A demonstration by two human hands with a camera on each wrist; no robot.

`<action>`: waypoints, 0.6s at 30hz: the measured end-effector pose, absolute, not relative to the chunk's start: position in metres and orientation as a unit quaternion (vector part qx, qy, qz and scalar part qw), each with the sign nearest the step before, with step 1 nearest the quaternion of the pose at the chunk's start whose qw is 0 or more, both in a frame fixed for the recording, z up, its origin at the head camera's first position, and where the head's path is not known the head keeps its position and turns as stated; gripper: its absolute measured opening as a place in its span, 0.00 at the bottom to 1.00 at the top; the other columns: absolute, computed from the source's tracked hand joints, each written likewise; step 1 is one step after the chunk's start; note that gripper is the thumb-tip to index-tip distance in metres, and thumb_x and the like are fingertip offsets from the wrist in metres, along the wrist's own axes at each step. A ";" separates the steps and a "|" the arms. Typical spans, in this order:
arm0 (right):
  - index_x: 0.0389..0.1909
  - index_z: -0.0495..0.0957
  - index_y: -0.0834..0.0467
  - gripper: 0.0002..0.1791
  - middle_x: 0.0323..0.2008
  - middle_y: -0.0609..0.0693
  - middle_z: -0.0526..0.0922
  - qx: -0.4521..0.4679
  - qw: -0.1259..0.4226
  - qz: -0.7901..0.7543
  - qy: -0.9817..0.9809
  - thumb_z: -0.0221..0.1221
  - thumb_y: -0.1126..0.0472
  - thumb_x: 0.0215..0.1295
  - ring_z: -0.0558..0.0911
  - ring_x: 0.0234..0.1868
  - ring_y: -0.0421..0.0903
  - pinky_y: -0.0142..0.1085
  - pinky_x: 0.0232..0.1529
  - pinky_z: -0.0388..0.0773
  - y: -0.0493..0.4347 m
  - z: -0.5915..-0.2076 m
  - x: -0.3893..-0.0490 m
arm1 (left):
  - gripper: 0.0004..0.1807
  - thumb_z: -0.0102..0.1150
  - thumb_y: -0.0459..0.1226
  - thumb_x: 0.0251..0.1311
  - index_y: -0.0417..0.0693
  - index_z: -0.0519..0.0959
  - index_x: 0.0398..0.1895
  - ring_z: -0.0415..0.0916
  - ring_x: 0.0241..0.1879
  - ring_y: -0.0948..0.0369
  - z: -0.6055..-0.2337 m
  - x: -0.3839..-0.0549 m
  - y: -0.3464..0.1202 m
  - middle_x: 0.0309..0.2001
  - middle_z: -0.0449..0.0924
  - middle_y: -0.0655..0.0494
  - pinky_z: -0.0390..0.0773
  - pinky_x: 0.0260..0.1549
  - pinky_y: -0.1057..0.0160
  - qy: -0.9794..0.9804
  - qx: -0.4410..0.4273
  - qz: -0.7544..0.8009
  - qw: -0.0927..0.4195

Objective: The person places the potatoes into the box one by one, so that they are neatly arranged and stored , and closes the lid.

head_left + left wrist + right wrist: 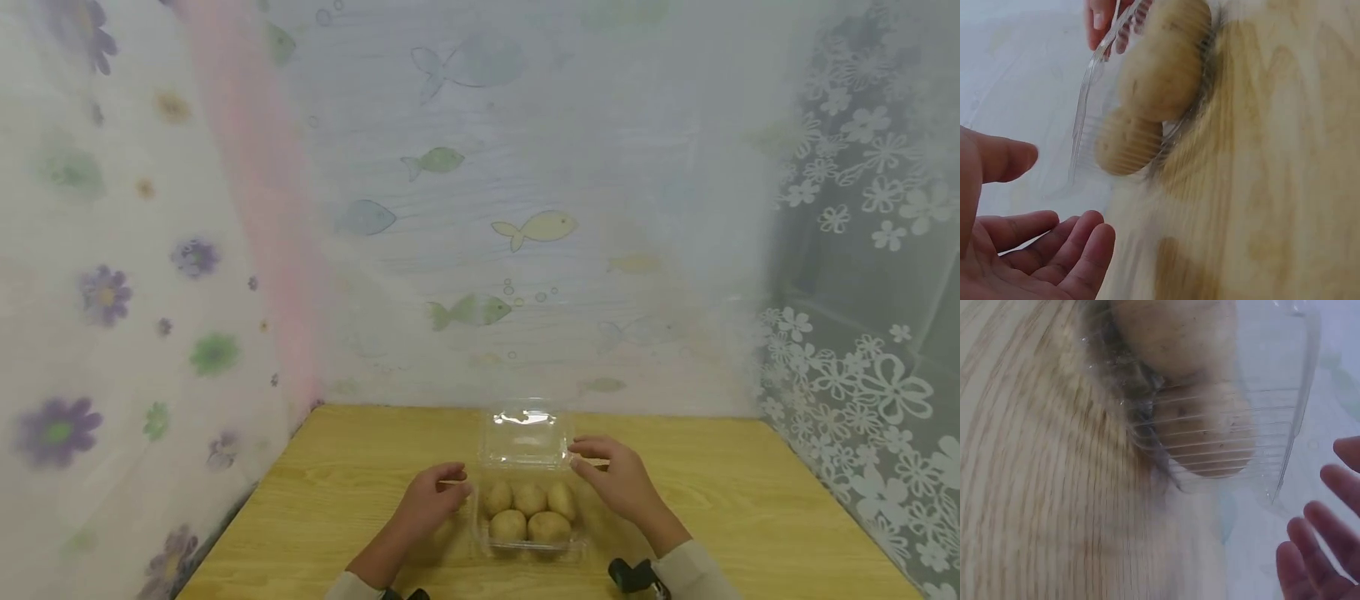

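Note:
A clear plastic clamshell container [480, 546] sits on the table with its lid [525, 450] raised at the back. Several potatoes [530, 497] lie inside in two rows; through the ribbed wall they also show as pale brown potatoes [1163, 75] in the left wrist view. My left hand [435, 504] is beside the container's left side, fingers relaxed and thumb apart from them, holding nothing. On the other side, my right hand [618, 479] has its fingertips close to the lid's right edge. Its loosely spread fingers [1310, 562] stand off the container wall in the right wrist view.
The light wood table [337, 450] ends against a hanging sheet printed with fish [547, 225]. A flower-patterned curtain [105, 350] borders the left side, and a white-flowered panel [862, 375] the right. Dark wrist gear [633, 575] shows by the right cuff.

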State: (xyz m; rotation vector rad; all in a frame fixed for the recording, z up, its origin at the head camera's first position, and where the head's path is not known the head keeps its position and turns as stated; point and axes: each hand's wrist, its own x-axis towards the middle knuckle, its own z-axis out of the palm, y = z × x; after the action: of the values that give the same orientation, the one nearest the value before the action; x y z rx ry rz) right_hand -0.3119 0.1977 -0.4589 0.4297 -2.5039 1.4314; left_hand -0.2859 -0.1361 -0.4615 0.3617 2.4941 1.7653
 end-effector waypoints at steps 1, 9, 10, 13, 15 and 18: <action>0.58 0.85 0.57 0.16 0.63 0.56 0.82 0.138 0.106 0.499 -0.849 0.65 0.58 0.72 0.82 0.61 0.56 0.45 0.54 0.86 0.198 -0.459 -0.313 | 0.31 0.58 0.42 0.75 0.29 0.68 0.72 0.83 0.54 0.45 -0.461 -0.289 -0.136 0.64 0.76 0.33 0.88 0.47 0.51 0.808 0.117 0.576 0.031; 0.71 0.70 0.67 0.27 0.70 0.66 0.73 0.083 0.039 0.620 -0.780 0.60 0.61 0.75 0.78 0.66 0.61 0.47 0.60 0.84 0.203 -0.458 -0.321 | 0.35 0.50 0.48 0.80 0.29 0.63 0.75 0.75 0.65 0.37 -0.458 -0.308 -0.134 0.67 0.72 0.29 0.80 0.62 0.43 0.767 0.112 0.631 0.035; 0.72 0.69 0.68 0.28 0.70 0.66 0.72 0.081 0.031 0.630 -0.771 0.59 0.61 0.76 0.77 0.67 0.61 0.46 0.60 0.83 0.203 -0.459 -0.322 | 0.35 0.50 0.48 0.80 0.28 0.63 0.75 0.75 0.65 0.38 -0.458 -0.311 -0.133 0.67 0.72 0.29 0.80 0.62 0.43 0.763 0.111 0.636 0.033; 0.74 0.65 0.69 0.30 0.72 0.68 0.69 0.069 0.005 0.667 -0.742 0.58 0.60 0.77 0.73 0.71 0.63 0.47 0.63 0.82 0.203 -0.461 -0.327 | 0.35 0.48 0.47 0.81 0.26 0.61 0.75 0.72 0.68 0.38 -0.456 -0.318 -0.129 0.70 0.69 0.27 0.77 0.65 0.43 0.742 0.104 0.662 0.031; 0.75 0.63 0.69 0.32 0.73 0.68 0.67 0.064 -0.014 0.687 -0.724 0.57 0.59 0.78 0.71 0.72 0.64 0.48 0.65 0.80 0.203 -0.462 -0.331 | 0.35 0.45 0.46 0.82 0.25 0.58 0.76 0.69 0.70 0.36 -0.454 -0.322 -0.126 0.72 0.65 0.26 0.73 0.69 0.42 0.723 0.099 0.683 0.041; 0.77 0.59 0.70 0.33 0.75 0.69 0.64 0.059 -0.041 0.716 -0.695 0.54 0.56 0.80 0.68 0.74 0.66 0.50 0.67 0.78 0.204 -0.464 -0.335 | 0.36 0.40 0.46 0.83 0.25 0.53 0.78 0.62 0.74 0.36 -0.450 -0.326 -0.125 0.75 0.58 0.26 0.66 0.73 0.40 0.690 0.088 0.715 0.067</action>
State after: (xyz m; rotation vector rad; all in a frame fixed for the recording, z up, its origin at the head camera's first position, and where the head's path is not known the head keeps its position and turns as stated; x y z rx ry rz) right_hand -0.3352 0.2037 -0.4637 0.1895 -2.2414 2.3091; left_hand -0.3261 -0.1245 -0.4502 0.2645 2.0808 2.1558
